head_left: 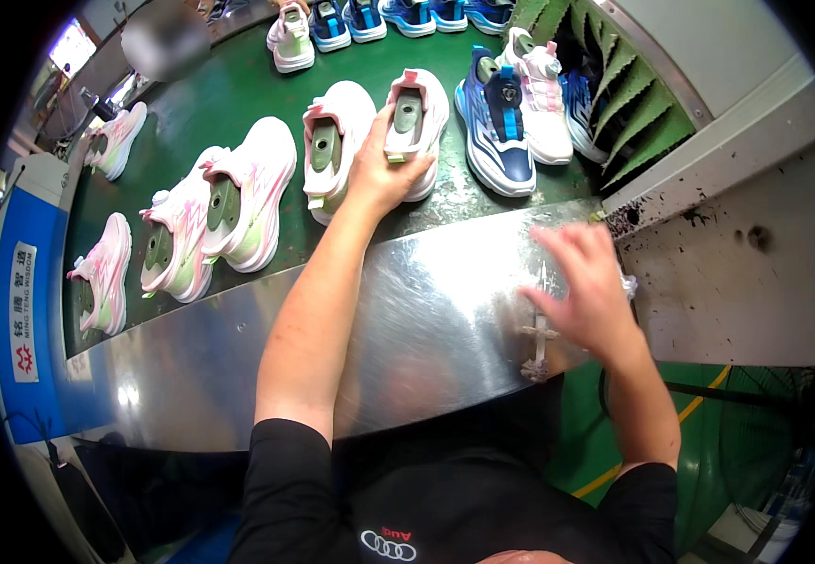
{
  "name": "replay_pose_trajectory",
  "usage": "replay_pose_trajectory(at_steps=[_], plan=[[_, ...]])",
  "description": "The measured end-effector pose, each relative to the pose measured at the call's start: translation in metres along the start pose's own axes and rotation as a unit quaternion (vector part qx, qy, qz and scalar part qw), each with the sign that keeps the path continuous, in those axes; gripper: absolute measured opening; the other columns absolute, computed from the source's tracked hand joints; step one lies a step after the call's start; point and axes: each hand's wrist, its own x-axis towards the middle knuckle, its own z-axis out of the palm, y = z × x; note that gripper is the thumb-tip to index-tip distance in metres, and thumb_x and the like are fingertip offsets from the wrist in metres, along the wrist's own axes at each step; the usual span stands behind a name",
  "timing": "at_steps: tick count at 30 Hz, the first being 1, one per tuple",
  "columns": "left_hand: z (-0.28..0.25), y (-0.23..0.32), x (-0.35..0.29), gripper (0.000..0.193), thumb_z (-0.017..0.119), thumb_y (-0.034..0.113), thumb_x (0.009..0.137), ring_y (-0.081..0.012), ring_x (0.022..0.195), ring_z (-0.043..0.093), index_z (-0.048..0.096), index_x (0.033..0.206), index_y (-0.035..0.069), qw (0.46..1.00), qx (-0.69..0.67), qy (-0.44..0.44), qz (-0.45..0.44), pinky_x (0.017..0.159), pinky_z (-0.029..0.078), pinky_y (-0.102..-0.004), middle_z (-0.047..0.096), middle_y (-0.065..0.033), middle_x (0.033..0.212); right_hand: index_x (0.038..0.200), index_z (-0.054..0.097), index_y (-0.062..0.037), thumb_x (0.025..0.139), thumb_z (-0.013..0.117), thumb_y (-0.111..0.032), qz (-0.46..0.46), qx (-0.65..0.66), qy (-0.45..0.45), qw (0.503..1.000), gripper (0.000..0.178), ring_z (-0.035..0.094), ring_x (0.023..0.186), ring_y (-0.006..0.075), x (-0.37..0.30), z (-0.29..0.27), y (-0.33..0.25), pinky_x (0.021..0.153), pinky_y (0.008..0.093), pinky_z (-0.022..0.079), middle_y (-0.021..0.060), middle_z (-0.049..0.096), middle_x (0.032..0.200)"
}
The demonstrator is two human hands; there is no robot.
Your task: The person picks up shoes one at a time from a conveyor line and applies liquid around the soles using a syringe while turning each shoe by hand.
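My left hand (384,174) reaches over the metal ledge and grips the heel of a white and pink sneaker (433,113), thumb on one side and fingers on the other. A green shoe last fills that shoe's opening. Close on its left stands a matching sneaker (351,108), also with a green last inside. My right hand (581,287) is above the right end of the ledge, slightly blurred, with fingers apart and nothing visible in them. Beyond it a dark blue sneaker (500,141) stands beside a white and pink one (547,113).
More pink and white sneakers (255,188) stand to the left on the green belt (229,89). Several blue sneakers (367,21) line the far side. Jagged green flaps (647,141) hang at the right opening. A shiny metal ledge (407,320) borders the near side, with whitish fittings (537,348).
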Motion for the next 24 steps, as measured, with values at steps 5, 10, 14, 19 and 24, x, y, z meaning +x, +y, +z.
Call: replay_pose_trajectory(at_steps=[5,10,14,19,24], plan=[[-0.021,0.041,-0.014,0.086,0.08,0.031,0.063,-0.0276,0.111,0.055,0.037,0.134,0.009,0.996,0.046,-0.039,-0.065,0.094,0.042,-0.0341,0.055,-0.0141,0.122,0.108,0.058,-0.0028,0.061,0.079,-0.031,0.035,0.042,-0.051,0.997,0.059,0.049,0.08,0.0267,-0.071,-0.004,-0.026,0.071,0.036,0.044,0.0106,0.051,0.088],[-0.073,0.093,-0.056,0.084,0.075,0.011,0.069,-0.0186,0.107,0.053,0.03,0.139,0.005,0.972,-0.114,-0.126,-0.159,0.091,0.044,-0.0297,0.053,-0.0127,0.121,0.116,0.054,-0.0027,0.054,0.079,-0.046,0.077,0.041,-0.05,0.995,0.079,0.047,0.083,0.0276,-0.107,0.005,-0.025,0.072,0.036,0.044,0.0113,0.047,0.1],[-0.125,0.113,-0.135,0.083,0.072,0.009,0.071,-0.0214,0.111,0.05,0.027,0.139,0.001,0.966,-0.125,-0.118,-0.193,0.093,0.042,-0.0324,0.048,-0.0136,0.124,0.119,0.052,-0.0039,0.053,0.08,-0.046,0.085,0.05,-0.047,0.994,0.082,0.047,0.085,0.0281,-0.112,0.016,-0.014,0.073,0.0358,0.044,0.0112,0.046,0.101],[-0.143,0.149,-0.246,0.098,0.078,0.026,0.065,-0.0286,0.121,0.04,0.02,0.138,-0.003,0.984,0.135,-0.116,-0.028,0.102,0.032,-0.0415,0.035,-0.0165,0.132,0.119,0.051,-0.0058,0.054,0.079,-0.047,0.065,0.068,-0.077,0.993,0.082,0.049,0.087,0.0253,-0.105,0.01,-0.012,0.074,0.0348,0.046,0.0096,0.049,0.098],[-0.122,0.164,-0.284,0.1,0.08,0.004,0.055,-0.028,0.123,0.039,0.023,0.138,0.009,0.969,-0.042,-0.163,-0.183,0.085,0.049,-0.0342,0.029,-0.0129,0.135,0.116,0.052,-0.0062,0.055,0.08,-0.047,0.067,0.098,-0.093,0.989,0.078,0.051,0.088,0.0279,-0.107,0.012,-0.01,0.076,0.0372,0.046,0.011,0.05,0.096]])
